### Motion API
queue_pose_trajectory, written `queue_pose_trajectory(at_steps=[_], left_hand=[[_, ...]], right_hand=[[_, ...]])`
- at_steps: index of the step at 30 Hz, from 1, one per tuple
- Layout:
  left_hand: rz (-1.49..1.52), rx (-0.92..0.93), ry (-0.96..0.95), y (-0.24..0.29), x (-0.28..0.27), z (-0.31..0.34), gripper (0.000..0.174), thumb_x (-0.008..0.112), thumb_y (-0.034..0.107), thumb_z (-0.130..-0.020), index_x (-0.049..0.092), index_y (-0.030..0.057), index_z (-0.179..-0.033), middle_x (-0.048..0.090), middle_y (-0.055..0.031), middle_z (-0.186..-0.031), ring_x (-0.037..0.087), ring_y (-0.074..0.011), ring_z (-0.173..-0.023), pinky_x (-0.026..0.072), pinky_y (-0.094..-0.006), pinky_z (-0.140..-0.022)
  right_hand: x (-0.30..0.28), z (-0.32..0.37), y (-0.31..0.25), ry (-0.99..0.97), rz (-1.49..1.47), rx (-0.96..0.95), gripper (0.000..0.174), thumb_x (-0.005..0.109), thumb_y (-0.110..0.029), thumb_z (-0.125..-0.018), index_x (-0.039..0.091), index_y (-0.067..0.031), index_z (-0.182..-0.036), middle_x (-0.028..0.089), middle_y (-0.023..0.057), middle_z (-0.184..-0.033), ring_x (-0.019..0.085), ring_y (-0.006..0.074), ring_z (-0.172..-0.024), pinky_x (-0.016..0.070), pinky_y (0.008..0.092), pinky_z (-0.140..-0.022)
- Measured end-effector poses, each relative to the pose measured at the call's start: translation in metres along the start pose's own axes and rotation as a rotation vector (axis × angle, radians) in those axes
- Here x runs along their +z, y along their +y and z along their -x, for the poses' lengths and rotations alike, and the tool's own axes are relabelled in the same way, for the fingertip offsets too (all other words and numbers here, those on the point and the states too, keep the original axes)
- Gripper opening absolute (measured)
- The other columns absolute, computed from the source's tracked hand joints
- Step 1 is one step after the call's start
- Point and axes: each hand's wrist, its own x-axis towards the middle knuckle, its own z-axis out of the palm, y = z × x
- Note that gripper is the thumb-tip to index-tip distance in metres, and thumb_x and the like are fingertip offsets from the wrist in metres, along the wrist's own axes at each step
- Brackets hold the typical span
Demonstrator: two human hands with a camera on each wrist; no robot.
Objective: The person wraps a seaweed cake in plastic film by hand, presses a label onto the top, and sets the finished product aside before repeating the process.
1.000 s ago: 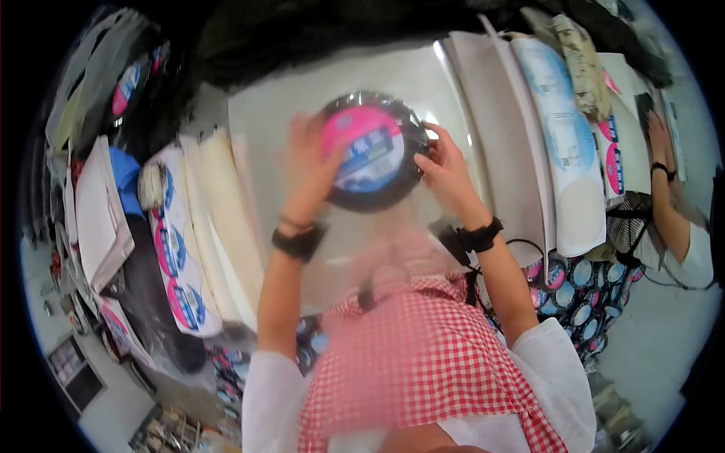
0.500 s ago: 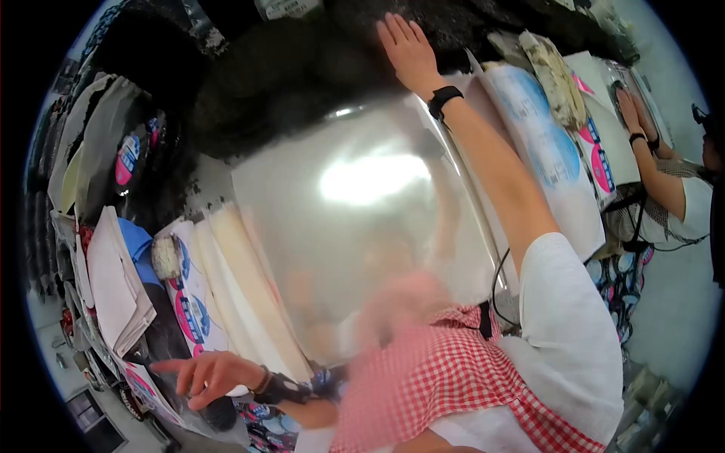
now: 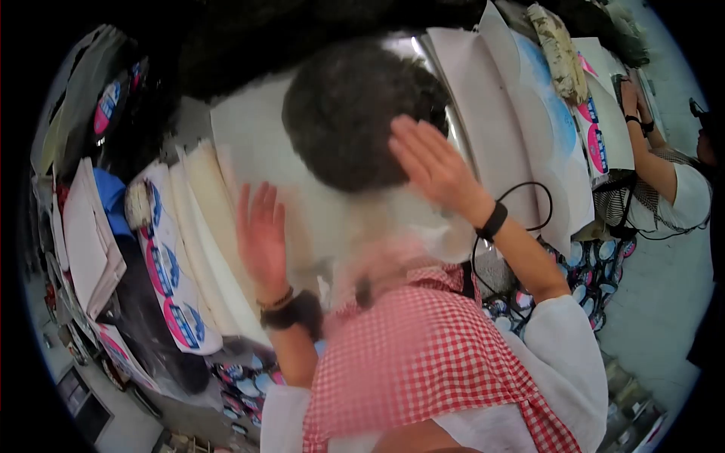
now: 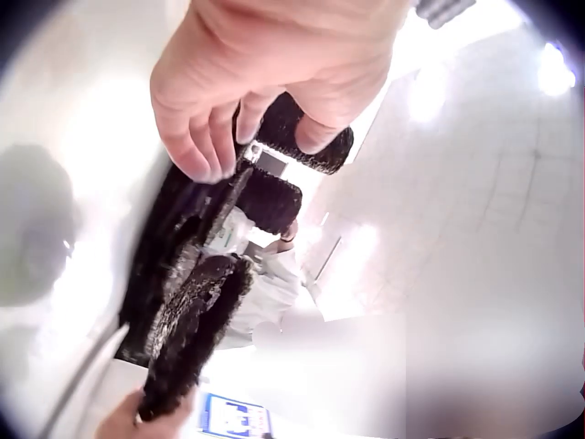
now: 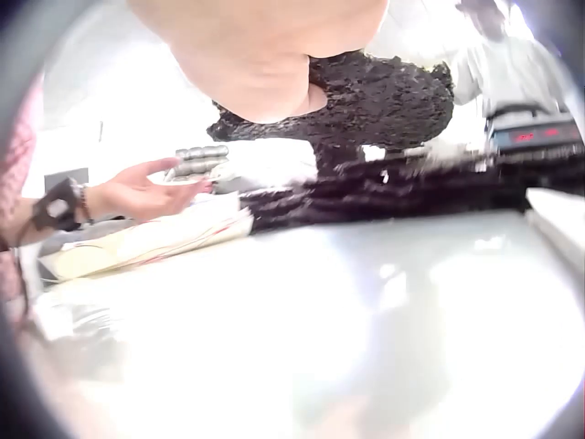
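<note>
A round, black, rough-textured cake that looks like dried seaweed (image 3: 340, 113) is held over the shiny worktop (image 3: 245, 124), blurred in the head view. My right hand (image 3: 438, 170) grips it at its right edge, fingers along one face and the thumb hidden behind. Seen edge-on in the left wrist view, the cake (image 4: 196, 334) is thick and flat, pinched at its lower end. Apart from it, to the left, my left hand (image 3: 264, 234) is raised with loose, extended fingers and holds nothing.
Black material like the cake (image 5: 320, 201) lies along the worktop's far side, near a scale with red digits (image 5: 535, 137). Folded cream sheets (image 3: 215, 226) lie left, labelled printed film (image 3: 547, 98) right. A black cable (image 3: 550, 200) loops beside my right wrist. Another person (image 3: 653, 158) works at right.
A wrapped disc with a pink and blue label has left my hands. My right hand reached to the far black material and came back with a bare cake; my left hand returned from lower left.
</note>
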Motion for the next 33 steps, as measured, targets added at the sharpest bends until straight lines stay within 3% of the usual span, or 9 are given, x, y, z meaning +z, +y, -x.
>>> queue_pose_trajectory(at_steps=[3,7,11,14,20,25,28,29,33], left_hand=[[-0.594,0.071,0.226,-0.028,0.001,0.01,0.054,0.047,0.028,-0.102,0.032,0.0008,-0.146,0.043,-0.0162,-0.144,0.04,-0.0268,-0.135,0.0322,-0.0362,-0.111],[-1.006,0.108,0.22,-0.04,-0.006,0.029,0.051,0.05,0.023,-0.101,0.037,-0.002,-0.143,0.042,-0.0182,-0.145,0.041,-0.0273,-0.133,0.0355,-0.038,-0.108],[-1.236,0.309,0.23,-0.065,-0.011,0.019,0.048,0.047,0.022,-0.101,0.039,-0.0023,-0.142,0.042,-0.0203,-0.144,0.039,-0.0299,-0.134,0.0324,-0.0376,-0.11],[-1.508,0.581,0.13,-0.104,0.013,-0.013,0.044,0.048,0.017,-0.099,0.043,-0.003,-0.138,0.041,-0.0233,-0.143,0.039,-0.0349,-0.133,0.0312,-0.0406,-0.11],[-1.584,0.668,0.206,-0.115,0.013,-0.015,0.043,0.051,0.017,-0.097,0.046,-0.0009,-0.137,0.038,-0.0242,-0.142,0.037,-0.0399,-0.131,0.0315,-0.0443,-0.109],[-1.693,0.697,0.167,-0.107,0.008,-0.014,0.033,0.054,0.016,-0.095,0.055,0.0009,-0.124,0.039,-0.0232,-0.142,0.038,-0.0394,-0.131,0.0322,-0.0441,-0.108],[-1.522,0.474,-0.183,-0.032,0.008,0.024,0.017,0.06,0.016,-0.091,0.061,0.0014,-0.099,0.04,-0.0213,-0.143,0.035,-0.0387,-0.135,0.0315,-0.0431,-0.109],[-1.63,0.367,-0.529,-0.011,-0.015,0.035,0.019,0.069,0.021,-0.084,0.057,0.0057,-0.082,0.04,-0.0174,-0.146,0.029,-0.0365,-0.141,0.0228,-0.0457,-0.113],[-1.808,0.133,-0.798,-0.008,-0.043,0.082,0.02,0.072,0.029,-0.081,0.06,0.0127,-0.08,0.038,-0.013,-0.151,0.021,-0.0318,-0.145,0.005,-0.0503,-0.116]], right_hand=[[0.011,0.054,-0.03,-0.383,-0.12,-0.149,0.052,0.059,-0.01,-0.085,0.048,-0.0029,-0.135,0.046,0.0144,-0.144,0.043,0.0322,-0.133,0.034,0.0435,-0.111],[-0.027,0.058,-0.041,-0.647,-0.106,0.096,0.068,0.06,-0.014,-0.084,0.033,-0.0029,-0.146,0.024,0.0169,-0.155,0.022,0.0313,-0.144,0.0169,0.0424,-0.117],[0.019,0.076,-0.037,-0.036,-0.727,0.847,0.071,0.06,-0.029,-0.093,0.026,0.0066,-0.144,0.026,0.029,-0.149,0.026,0.0387,-0.14,0.0202,0.0444,-0.116],[0.066,0.053,-0.059,0.113,-0.694,0.863,0.068,0.062,-0.025,-0.09,0.03,0.0058,-0.142,0.031,0.0275,-0.146,0.033,0.0402,-0.135,0.0267,0.043,-0.113],[0.068,0.041,-0.041,0.076,-0.407,0.724,0.059,0.065,-0.022,-0.086,0.04,0.0033,-0.134,0.043,0.0242,-0.137,0.041,0.0408,-0.128,0.0351,0.0457,-0.107],[0.055,0.029,-0.07,-0.191,-0.155,0.14,0.049,0.062,-0.035,-0.087,0.053,-0.0115,-0.129,0.046,0.012,-0.142,0.041,0.0291,-0.132,0.0303,0.0462,-0.11],[0.061,0.035,-0.063,-0.244,-0.149,0.109,0.044,0.061,-0.038,-0.088,0.057,-0.0121,-0.123,0.047,0.0102,-0.142,0.041,0.0273,-0.133,0.0294,0.0461,-0.11],[0.061,0.036,-0.061,-0.248,-0.162,0.107,0.041,0.061,-0.038,-0.088,0.058,-0.011,-0.119,0.047,0.0105,-0.142,0.041,0.0274,-0.133,0.0296,0.0463,-0.11],[0.065,0.033,-0.055,-0.268,-0.138,0.049,0.04,0.056,-0.04,-0.092,0.058,-0.0094,-0.117,0.047,0.0096,-0.142,0.039,0.0261,-0.134,0.0299,0.0457,-0.11]])
